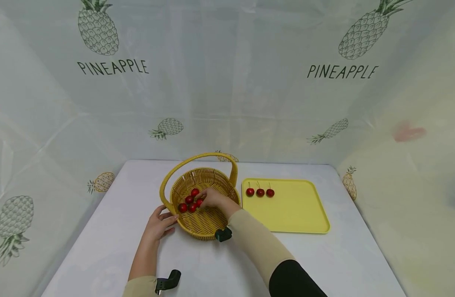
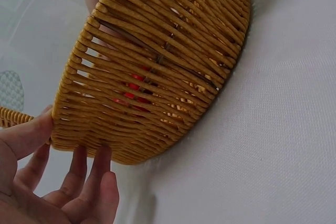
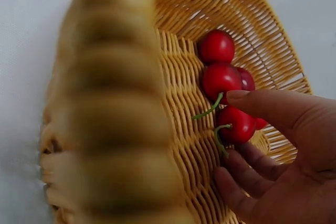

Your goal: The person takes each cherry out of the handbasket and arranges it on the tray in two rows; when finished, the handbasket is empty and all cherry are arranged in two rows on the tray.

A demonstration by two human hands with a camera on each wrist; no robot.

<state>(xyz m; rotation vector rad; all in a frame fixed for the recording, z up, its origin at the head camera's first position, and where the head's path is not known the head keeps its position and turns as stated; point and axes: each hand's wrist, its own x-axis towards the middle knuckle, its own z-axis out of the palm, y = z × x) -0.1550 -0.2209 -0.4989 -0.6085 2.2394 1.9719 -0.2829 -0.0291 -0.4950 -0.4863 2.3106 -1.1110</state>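
A round yellow-brown wicker basket (image 1: 203,227) with a tall handle (image 1: 190,159) stands left of the tray. My left hand (image 1: 159,225) holds its near-left rim, thumb at the rim and fingertips against the outer weave in the left wrist view. Inside the basket lie several red cherries (image 1: 189,200), gathered toward its left side. My right hand (image 1: 214,200) reaches into the basket. In the right wrist view its thumb and fingers pinch a cherry (image 3: 239,125) with a green stem at top and bottom; the index fingertip is partly hidden behind the fruit.
Right of the basket lies a yellow rectangular tray (image 1: 294,210) with three stemmed cherries (image 1: 260,192) in a row at its far left corner. Both stand on a white-covered table (image 1: 112,247). A pineapple-printed curtain (image 1: 227,90) hangs behind and along the sides.
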